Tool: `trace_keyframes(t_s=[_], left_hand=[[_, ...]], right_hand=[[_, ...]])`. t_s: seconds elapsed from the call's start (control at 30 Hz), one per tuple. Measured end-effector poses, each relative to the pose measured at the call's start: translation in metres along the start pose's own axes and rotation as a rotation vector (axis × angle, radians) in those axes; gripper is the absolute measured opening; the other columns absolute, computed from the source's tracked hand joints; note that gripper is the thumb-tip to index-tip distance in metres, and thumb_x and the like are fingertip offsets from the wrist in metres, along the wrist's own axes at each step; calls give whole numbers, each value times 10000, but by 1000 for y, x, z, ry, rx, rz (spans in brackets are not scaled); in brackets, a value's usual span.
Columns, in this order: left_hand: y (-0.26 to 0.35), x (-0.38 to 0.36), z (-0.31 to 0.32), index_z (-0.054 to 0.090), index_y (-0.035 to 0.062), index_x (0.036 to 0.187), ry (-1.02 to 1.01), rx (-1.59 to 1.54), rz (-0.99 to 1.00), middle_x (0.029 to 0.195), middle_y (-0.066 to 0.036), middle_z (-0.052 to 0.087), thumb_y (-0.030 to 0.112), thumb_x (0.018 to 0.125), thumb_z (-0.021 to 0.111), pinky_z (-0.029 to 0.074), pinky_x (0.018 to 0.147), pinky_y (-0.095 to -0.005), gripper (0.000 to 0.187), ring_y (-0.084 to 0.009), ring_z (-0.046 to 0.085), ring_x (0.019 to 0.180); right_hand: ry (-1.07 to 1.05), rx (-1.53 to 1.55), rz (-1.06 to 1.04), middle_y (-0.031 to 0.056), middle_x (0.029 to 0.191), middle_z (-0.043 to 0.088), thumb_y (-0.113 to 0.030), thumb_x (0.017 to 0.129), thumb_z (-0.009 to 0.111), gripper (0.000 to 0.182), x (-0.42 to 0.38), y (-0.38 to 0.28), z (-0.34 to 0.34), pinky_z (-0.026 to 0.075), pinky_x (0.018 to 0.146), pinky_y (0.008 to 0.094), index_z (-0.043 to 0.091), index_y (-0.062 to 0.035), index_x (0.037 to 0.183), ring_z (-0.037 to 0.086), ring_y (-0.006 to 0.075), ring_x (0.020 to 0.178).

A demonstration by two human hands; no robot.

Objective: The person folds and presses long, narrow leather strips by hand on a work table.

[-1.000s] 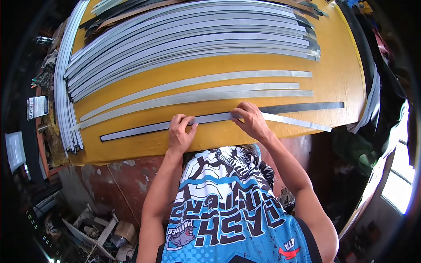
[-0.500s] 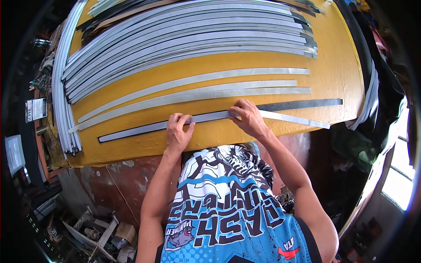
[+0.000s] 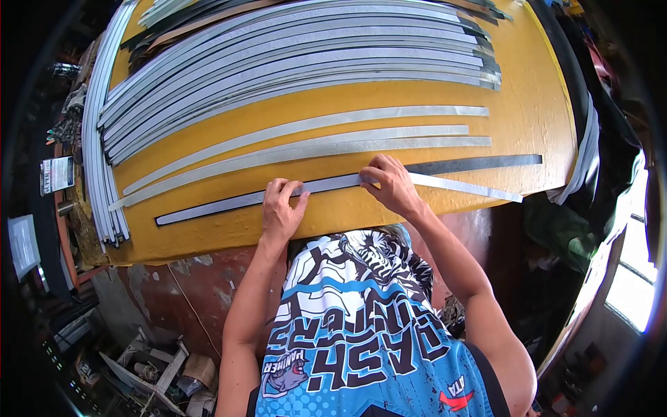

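Observation:
A narrow silver-grey strip (image 3: 208,209) lies along a slightly wider black strip (image 3: 479,164) near the table's front edge. To the right of my hands the two separate, and the loose silver end (image 3: 465,187) angles toward me. My left hand (image 3: 283,207) is closed on the layered strips, its bent fingertips and thumb at their edges. Farther right, my right hand (image 3: 393,186) pinches the silver strip where it parts from the black one. The fingertips partly hide the strip under them.
Beyond my hands, three loose silver strips (image 3: 313,124) lie on the yellow table (image 3: 531,125). A large stack of layered strips (image 3: 299,59) covers the back. More long white strips (image 3: 95,139) hang along the left edge, and dark material (image 3: 580,90) drapes the right edge.

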State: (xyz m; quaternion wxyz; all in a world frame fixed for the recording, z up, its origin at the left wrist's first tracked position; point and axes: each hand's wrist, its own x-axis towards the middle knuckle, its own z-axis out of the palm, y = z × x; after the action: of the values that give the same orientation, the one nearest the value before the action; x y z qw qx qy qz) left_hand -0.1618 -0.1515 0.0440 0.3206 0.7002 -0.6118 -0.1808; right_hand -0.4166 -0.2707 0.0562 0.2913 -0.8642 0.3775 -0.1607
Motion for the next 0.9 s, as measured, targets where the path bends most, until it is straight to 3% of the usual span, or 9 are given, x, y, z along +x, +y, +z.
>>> trace_keyframes(t_s=[0.2,0.43,0.53,0.7,0.9], left_hand=[[9,4,8,692,49,954,10,123,-59,936,-115,597,143,823,759,474,800,-419,174,-316,578,919],[23,10,23,713,43,1003,-77,21,37,1038,-114,626,-5,784,665,481,901,-426,229,-325,577,988],[33,12,29,715,32,1004,-48,31,31,1032,-110,625,32,792,701,485,890,-421,213,-317,582,989],[34,9,30,713,15,984,-17,99,29,1029,-119,620,208,816,786,495,874,-420,266,-327,590,988],[38,11,28,714,17,988,-51,154,39,1031,-119,623,190,822,774,491,876,-423,247,-326,589,994]], right_hand=[[13,-5,-17,74,921,595,-121,780,770,152,1,1,1,480,843,416,704,-85,912,591,288,915],[0,3,-18,79,926,597,-142,785,765,147,2,5,3,475,846,419,704,-93,910,591,292,934],[0,21,-35,83,926,597,-152,788,760,144,2,8,5,472,842,420,704,-97,909,589,294,934],[19,47,-65,87,926,596,-160,784,758,144,1,12,7,469,831,419,702,-94,900,587,297,929],[18,76,-112,95,920,602,-160,776,760,142,3,19,10,471,822,412,702,-89,883,595,303,918]])
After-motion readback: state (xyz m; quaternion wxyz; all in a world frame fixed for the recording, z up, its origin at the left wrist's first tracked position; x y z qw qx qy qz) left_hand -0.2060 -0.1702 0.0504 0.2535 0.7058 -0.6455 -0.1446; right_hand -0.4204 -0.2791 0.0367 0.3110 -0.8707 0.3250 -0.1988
